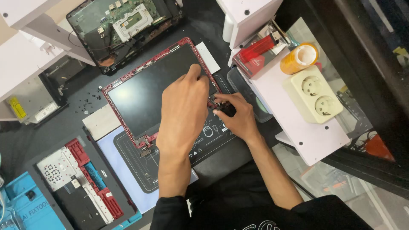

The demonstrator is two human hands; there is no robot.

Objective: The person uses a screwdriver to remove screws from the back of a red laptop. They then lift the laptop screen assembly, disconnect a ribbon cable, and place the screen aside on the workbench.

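Observation:
A laptop screen panel (pixel 140 96) with a red frame (pixel 123 123) lies flat on a dark work mat (pixel 136 164). My left hand (pixel 183 108) reaches over the panel, its fingertips curled onto the frame's right edge near the upper right corner. My right hand (pixel 236 117) sits just right of it at the panel's lower right corner and pinches a small black hinge part (pixel 228 110). The left hand hides much of that corner.
An opened laptop base with a bare circuit board (pixel 123 25) lies at the top. A laptop cover with red and blue parts (pixel 81 179) and a blue tray (pixel 21 204) sit lower left. Loose screws (pixel 89 97), a double socket (pixel 315 93), an orange tape roll (pixel 300 57) and a red box (pixel 255 53) lie around.

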